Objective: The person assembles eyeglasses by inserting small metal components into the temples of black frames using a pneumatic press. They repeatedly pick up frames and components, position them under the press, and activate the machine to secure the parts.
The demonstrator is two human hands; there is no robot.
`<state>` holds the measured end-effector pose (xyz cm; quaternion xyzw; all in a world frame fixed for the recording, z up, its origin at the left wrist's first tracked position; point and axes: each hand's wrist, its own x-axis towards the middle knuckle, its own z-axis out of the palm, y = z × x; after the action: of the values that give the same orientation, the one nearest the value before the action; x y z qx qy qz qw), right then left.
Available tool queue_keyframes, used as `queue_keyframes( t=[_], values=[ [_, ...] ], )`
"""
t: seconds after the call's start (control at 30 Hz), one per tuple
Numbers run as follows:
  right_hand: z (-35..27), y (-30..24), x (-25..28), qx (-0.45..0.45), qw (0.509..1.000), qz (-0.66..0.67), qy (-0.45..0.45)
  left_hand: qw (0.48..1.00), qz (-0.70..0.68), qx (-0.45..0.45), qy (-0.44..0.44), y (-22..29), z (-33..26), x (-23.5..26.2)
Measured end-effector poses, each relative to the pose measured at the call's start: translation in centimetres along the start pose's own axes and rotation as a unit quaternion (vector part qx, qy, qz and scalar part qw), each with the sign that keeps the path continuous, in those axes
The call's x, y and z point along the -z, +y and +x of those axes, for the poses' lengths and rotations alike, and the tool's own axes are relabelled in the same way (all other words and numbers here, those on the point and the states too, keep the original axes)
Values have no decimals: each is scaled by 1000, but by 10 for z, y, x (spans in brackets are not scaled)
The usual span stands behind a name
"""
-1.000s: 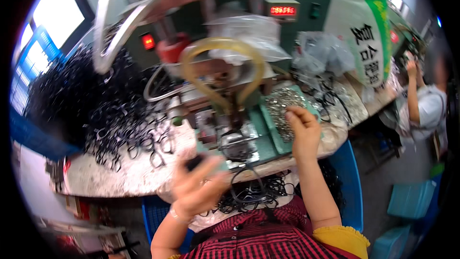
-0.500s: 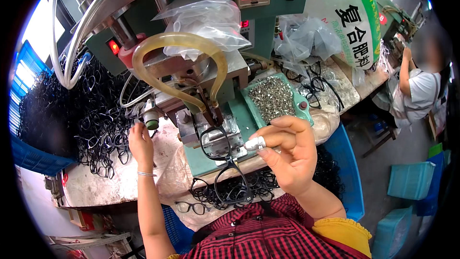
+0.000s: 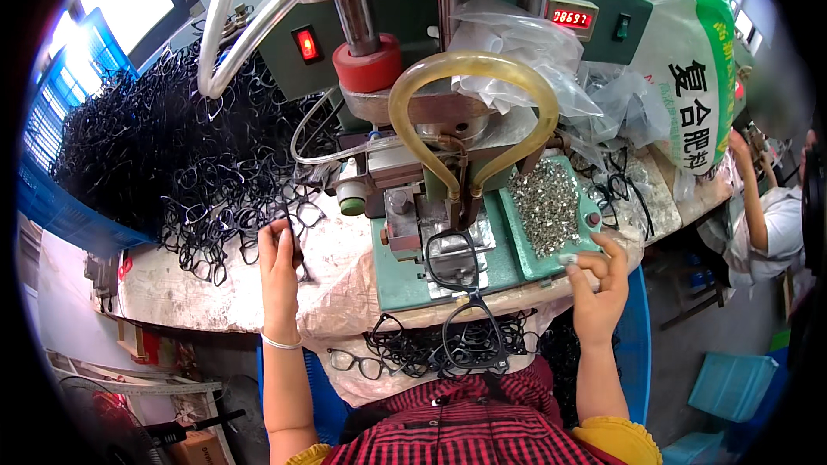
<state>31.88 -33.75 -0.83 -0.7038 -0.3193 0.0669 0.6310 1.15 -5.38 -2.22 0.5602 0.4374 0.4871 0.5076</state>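
My left hand [image 3: 281,280] is at the near edge of the heap of black glasses frames [image 3: 202,250], fingers closed against a dark frame that is only partly visible. To the right, my right hand [image 3: 600,297] is beside the green tray [image 3: 512,215] of small metal pieces [image 3: 546,207]. Its thumb and a white-wrapped finger meet; anything tiny between them is hidden. In the middle, a black glasses frame [image 3: 474,301] rests at the green press [image 3: 399,288], one rim over the metal fixture and the other hanging past the front edge. Neither hand touches this frame.
A looped yellowish hose [image 3: 551,103] arches over the fixture. More frames [image 3: 405,349] lie on the cloth at my lap. A blue basket [image 3: 60,198] stands left. Behind the tray are clear plastic bags [image 3: 517,43] and a white-green sack [image 3: 689,43]. A person [image 3: 780,215] works at far right.
The view has shifted left. My right hand has drawn back from the glasses frame at the press to the tray's near corner. My left hand has moved away from the press. The counter's digits changed.
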Motion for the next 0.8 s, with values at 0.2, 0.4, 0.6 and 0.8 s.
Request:
queue_keyframes(
  t=[0.2,0.4,0.6,0.8],
  values=[
    [57,-61,-90,136,985,63,-81,988,-71,-63,-118,47,-8,-50],
    [42,-45,-116,35,973,203,-100,987,-144,-27,-66,-2,-37,-32],
    [37,-63,-115,-10,941,298,-163,919,-241,-287,-125,86,-49,-60],
    [22,-85,-101,-9,944,272,-186,907,-58,-405,-103,136,-54,-98]
  ],
)
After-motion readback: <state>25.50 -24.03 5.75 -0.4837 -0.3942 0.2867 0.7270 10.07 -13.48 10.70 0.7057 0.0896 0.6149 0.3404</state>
